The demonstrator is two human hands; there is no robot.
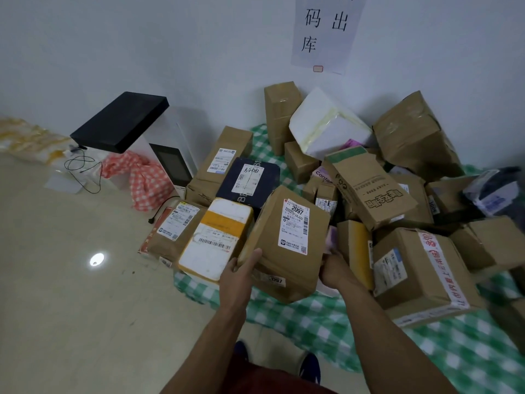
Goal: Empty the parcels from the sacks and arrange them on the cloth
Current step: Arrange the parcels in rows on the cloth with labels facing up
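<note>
A brown cardboard parcel (287, 245) with a white label reading 2097 is held tilted just above the green checked cloth (321, 325). My left hand (241, 275) grips its near left edge, thumb on top. My right hand (333, 270) holds its right side, fingers hidden behind the box. To its left lie a white foam box with orange tape (216, 240), a brown parcel (174, 230), a dark blue box (250, 179) and a long brown box (220, 163). To the right, several brown cartons are heaped, among them a red-taped one (420, 274).
A white foam box (326, 123) leans on the wall atop the heap. A white cabinet with a black tray (122, 122) stands left, with a red checked cloth (142, 177) and cables beside it. Beige tiled floor (71, 294) spreads to the left. My shoes (309, 368) stand at the cloth's edge.
</note>
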